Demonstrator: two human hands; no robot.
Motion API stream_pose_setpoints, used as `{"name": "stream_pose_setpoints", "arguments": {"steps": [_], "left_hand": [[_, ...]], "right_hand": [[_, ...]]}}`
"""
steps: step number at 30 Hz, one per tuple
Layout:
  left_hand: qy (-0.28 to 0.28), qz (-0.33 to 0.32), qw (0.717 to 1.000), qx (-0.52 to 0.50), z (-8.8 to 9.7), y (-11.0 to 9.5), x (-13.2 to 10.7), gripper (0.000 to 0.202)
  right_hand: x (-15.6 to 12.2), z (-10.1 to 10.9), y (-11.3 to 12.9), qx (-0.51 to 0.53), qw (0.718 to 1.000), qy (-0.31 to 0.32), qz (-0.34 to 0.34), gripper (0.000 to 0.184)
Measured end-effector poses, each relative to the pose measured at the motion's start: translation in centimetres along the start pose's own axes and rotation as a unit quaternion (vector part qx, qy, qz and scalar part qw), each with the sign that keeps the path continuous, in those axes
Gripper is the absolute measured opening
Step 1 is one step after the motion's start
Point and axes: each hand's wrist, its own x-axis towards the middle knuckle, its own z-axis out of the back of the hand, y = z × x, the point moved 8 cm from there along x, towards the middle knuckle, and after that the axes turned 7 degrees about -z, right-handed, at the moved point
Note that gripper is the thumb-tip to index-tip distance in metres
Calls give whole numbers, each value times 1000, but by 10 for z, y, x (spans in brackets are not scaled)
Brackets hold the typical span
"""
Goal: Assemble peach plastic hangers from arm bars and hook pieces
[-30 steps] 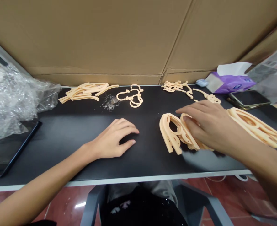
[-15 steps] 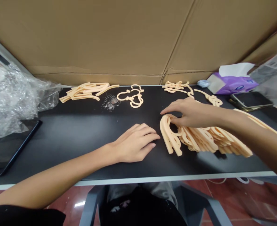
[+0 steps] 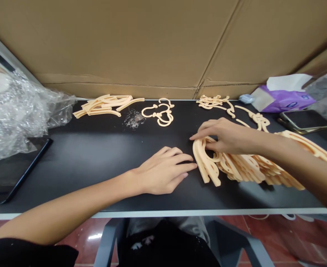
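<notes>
A row of beige plastic hanger parts (image 3: 239, 167) lies overlapped on the black table (image 3: 96, 159) at right of centre. My right hand (image 3: 221, 135) reaches over the row from the right, with its fingers and thumb closed round the curved top of the leftmost hanger part (image 3: 203, 159). Part of the row is hidden beneath my right hand and forearm. My left hand (image 3: 166, 170) is low over the table, palm down and fingers stretched. Its fingertips are right by the leftmost part's left edge; whether they touch it I cannot tell. It holds nothing.
At the back are straight beige strips (image 3: 104, 105), beige hooks (image 3: 163, 113) and small beige pieces (image 3: 213, 101). Crumbs (image 3: 134, 119) lie near the hooks. Clear plastic wrap (image 3: 21, 111) and a tablet (image 3: 13, 167) are left; a purple tissue pack (image 3: 285, 97) and phone (image 3: 307, 119) right. Cardboard (image 3: 124, 44) stands behind.
My right hand has closed down on the curved top of the leftmost part. My left fingertips have come closer to that part. The whole view has shifted slightly.
</notes>
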Motion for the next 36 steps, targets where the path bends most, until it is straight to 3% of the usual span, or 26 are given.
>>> {"name": "stream_pose_setpoints", "arguments": {"steps": [15,21,25,36], "left_hand": [[11,2,1000,23,0,-2,0,39],[13,3,1000,20,-1,-1,1,39],[13,5,1000,17,-1,-1,1,39],[11,4,1000,19,-1,1,0,40]], "right_hand": [[2,-1,-1,3,1000,18,-11,38],[0,-1,9,26,998,-14,56,46],[-6,0,15,21,994,-42,100,37],[-13,-1,16,23,992,-50,115,42]]}}
